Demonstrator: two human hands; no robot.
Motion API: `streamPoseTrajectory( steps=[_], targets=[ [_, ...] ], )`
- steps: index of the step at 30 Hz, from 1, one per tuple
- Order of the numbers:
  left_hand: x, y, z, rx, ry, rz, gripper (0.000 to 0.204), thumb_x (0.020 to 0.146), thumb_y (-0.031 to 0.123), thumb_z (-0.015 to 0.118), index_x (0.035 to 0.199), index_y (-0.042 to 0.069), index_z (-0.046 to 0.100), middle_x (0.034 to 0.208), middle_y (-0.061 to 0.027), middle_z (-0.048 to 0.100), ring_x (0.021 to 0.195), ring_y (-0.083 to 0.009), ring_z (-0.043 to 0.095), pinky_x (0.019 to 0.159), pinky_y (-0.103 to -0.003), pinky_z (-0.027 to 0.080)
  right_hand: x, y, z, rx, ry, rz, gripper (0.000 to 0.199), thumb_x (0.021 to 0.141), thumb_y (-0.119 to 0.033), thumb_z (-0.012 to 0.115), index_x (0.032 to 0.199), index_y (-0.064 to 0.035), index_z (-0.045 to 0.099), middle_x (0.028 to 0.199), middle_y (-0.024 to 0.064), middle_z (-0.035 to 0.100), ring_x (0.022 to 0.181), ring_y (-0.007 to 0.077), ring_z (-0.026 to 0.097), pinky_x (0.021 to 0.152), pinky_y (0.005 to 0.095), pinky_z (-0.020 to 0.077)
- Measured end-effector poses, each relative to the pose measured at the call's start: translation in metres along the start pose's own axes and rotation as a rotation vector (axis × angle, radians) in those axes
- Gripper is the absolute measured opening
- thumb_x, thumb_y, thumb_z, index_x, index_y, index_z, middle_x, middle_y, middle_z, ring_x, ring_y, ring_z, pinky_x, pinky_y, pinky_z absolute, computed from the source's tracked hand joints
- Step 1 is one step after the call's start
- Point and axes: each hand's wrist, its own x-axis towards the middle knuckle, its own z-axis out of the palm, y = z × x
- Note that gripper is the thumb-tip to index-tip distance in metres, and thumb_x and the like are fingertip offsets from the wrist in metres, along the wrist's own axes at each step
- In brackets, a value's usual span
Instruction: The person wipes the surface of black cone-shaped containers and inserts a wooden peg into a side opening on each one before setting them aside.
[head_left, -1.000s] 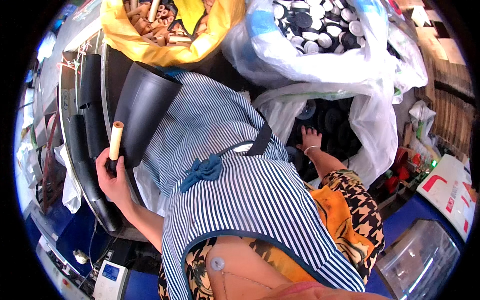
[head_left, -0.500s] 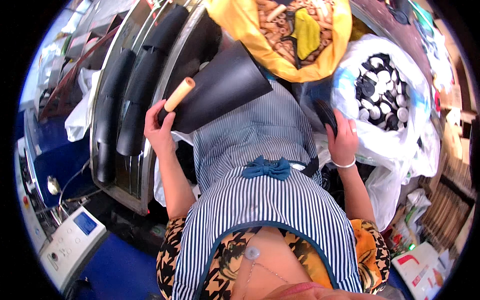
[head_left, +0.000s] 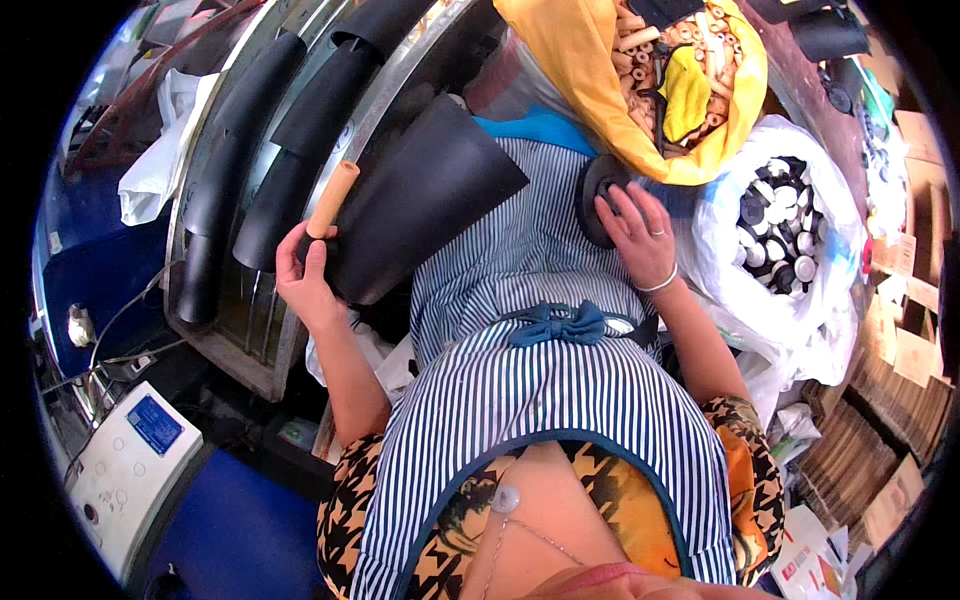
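My left hand (head_left: pixel 308 275) is closed on a short tan tube (head_left: pixel 333 200) that stands up between its thumb and fingers. Against that hand lies the narrower end of a large black tapered tube (head_left: pixel 430 200), stretched slantwise over my lap on the striped apron (head_left: pixel 560 235). Whether the tan tube joins the black one is hidden by my fingers. To the right, my right hand (head_left: pixel 642 232) grips a round black disc (head_left: pixel 594 205) with a raised centre, its fingers on the disc's face. The disc is apart from the wide end of the black tube.
Ahead, a yellow bag (head_left: pixel 590 60) holds many tan tubes and a yellow glove (head_left: pixel 685 95). Right of it, a white plastic bag (head_left: pixel 720 200) contains black and white round caps. A metal-edged rack (head_left: pixel 265 380) with black tubes stands left. Cardboard stacks (head_left: pixel 850 450) lie at the right.
My right hand has moved left over my lap, and the disc has turned from edge-on to show its round face. The left hand still holds the tan tube. The whole view has shifted.
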Motion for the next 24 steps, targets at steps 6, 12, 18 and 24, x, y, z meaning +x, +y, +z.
streamPoseTrajectory(
  steps=[6, 12, 18, 24],
  targets=[
    [0.002, -0.009, -0.002, -0.153, -0.02, -0.037, 0.031, 0.085, -0.004, 0.066, 0.115, -0.005, 0.06, 0.1, -0.0151, 0.069, 0.093, -0.0207, 0.067, 0.092, -0.032, 0.049, 0.016, -0.011, -0.014, 0.181, -0.235, 0.012, 0.064, 0.077, -0.03, 0.071, 0.136, -0.0127, 0.052, 0.109, 0.0097, 0.058, 0.107, 0.0298, 0.055, 0.099, 0.0445, 0.0433],
    [0.0, 0.007, -0.012, -0.164, -0.1, -0.078, 0.032, 0.081, -0.005, 0.067, 0.113, -0.005, 0.062, 0.097, -0.0136, 0.07, 0.09, -0.0195, 0.067, 0.088, -0.03, 0.05, 0.078, -0.033, -0.032, 0.877, -0.113, 0.704, 0.057, 0.082, -0.014, 0.069, 0.136, -0.007, 0.052, 0.098, 0.0091, 0.053, 0.094, 0.0243, 0.054, 0.088, 0.0327, 0.0445],
    [-0.005, 0.019, -0.014, -0.19, -0.16, -0.068, 0.035, 0.086, 0.013, 0.07, 0.114, -0.004, 0.061, 0.093, -0.0127, 0.069, 0.088, -0.0208, 0.067, 0.087, -0.033, 0.051, 0.139, -0.076, -0.075, 1.101, 0.155, 0.446, 0.052, 0.089, -0.022, 0.056, 0.135, 0.0003, 0.053, 0.098, 0.0091, 0.051, 0.09, 0.0206, 0.05, 0.085, 0.0295, 0.04],
    [0.002, 0.033, -0.017, -0.251, -0.174, -0.071, 0.03, 0.084, 0.006, 0.064, 0.113, -0.004, 0.062, 0.091, -0.0111, 0.069, 0.087, -0.0196, 0.066, 0.085, -0.03, 0.051, 0.139, -0.087, -0.087, 1.015, 0.356, 0.212, 0.058, 0.096, -0.036, 0.045, 0.13, 0.0096, 0.053, 0.101, 0.0146, 0.054, 0.09, 0.0242, 0.052, 0.084, 0.0336, 0.0405]
  ],
)
